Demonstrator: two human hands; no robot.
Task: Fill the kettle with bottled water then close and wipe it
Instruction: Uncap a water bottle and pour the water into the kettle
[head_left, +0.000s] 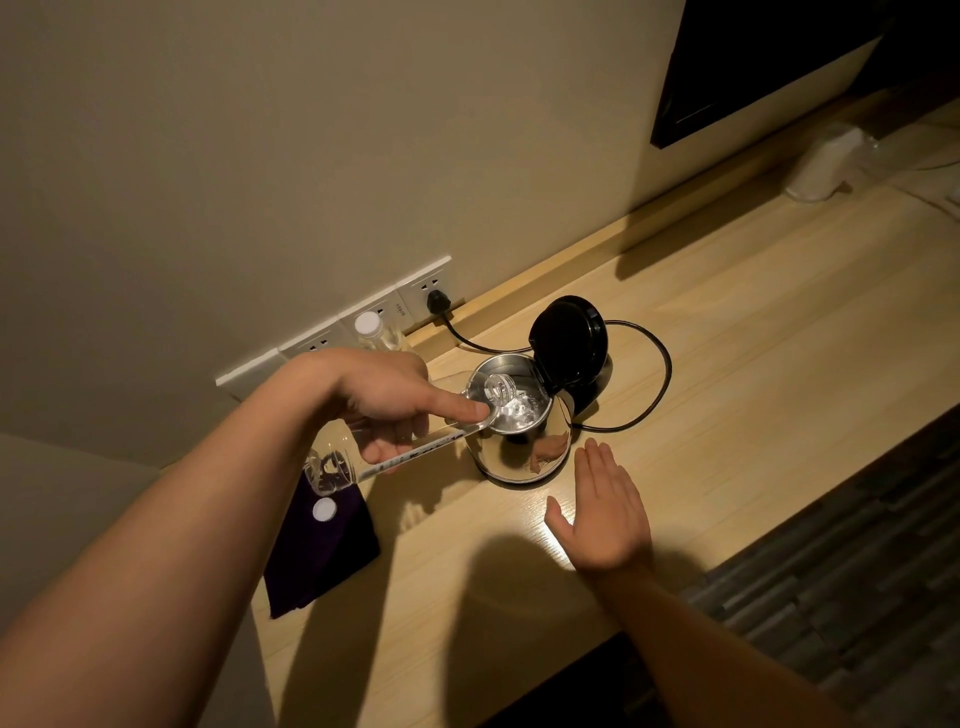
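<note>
A steel kettle (524, 457) stands on the wooden desk (727, 395) with its black lid (569, 338) swung up and open. My left hand (395, 400) grips a clear water bottle (332, 462), tilted with its neck inside the kettle's mouth; water is splashing inside. My right hand (602, 509) lies flat on the desk just in front of the kettle, fingers straight, holding nothing. A dark purple cloth (322, 551) lies at the desk's left end with a white bottle cap (324, 510) on it.
A second capped bottle (375, 332) stands by the wall sockets (332, 338). The kettle's black cord (649, 384) loops behind it to a plug (435, 301). Wrapped cups (826, 161) sit far right, under a dark screen (779, 67). The desk's front edge runs diagonally at right.
</note>
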